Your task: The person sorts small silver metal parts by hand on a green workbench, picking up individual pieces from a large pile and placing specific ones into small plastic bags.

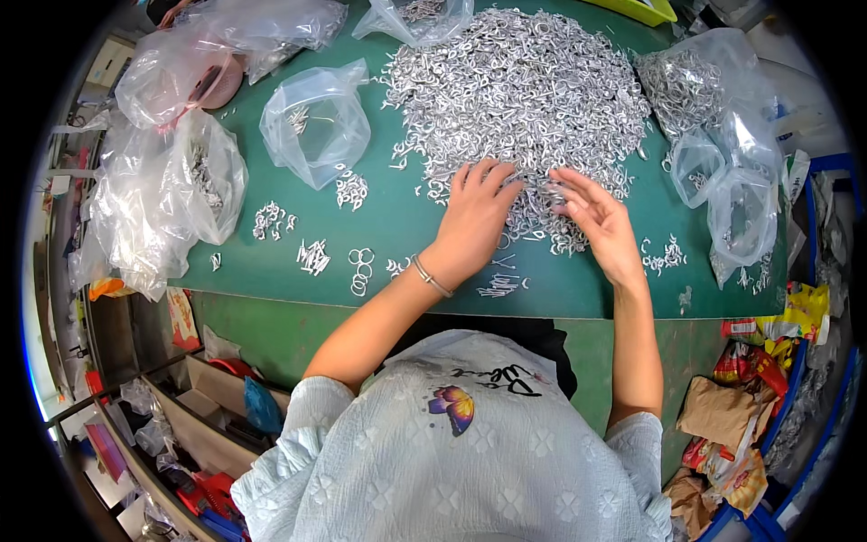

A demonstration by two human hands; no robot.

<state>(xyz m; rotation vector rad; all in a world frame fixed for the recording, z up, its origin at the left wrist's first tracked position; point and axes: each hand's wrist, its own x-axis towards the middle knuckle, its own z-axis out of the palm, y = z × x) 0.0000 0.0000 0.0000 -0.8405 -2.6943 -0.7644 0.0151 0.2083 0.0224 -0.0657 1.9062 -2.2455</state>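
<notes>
A broad pile of small silver metal pieces [524, 90], curved like hooks or eyelets, covers the far middle of the green table. My left hand [471, 221] lies at the near edge of this pile, palm down, fingers stretched over the pieces. A metal bangle [432, 276] circles that wrist. Just to its right, my right hand [598, 221] bends its fingers and thumb round a few of the silver pieces [553, 193]; their exact shape is blurred. Below the hands lie a small group of thin metal pins [498, 285] and some Y-shaped pieces [504, 262].
Small heaps sit to the left: metal rings [361, 271], short rods [313, 256] and curved pieces [271, 219]. An opened clear bag [316, 126] stands behind them. Plastic bags [144, 199] crowd the left edge; bags of metal parts [682, 90] line the right. Another heap [664, 256] is near my right wrist.
</notes>
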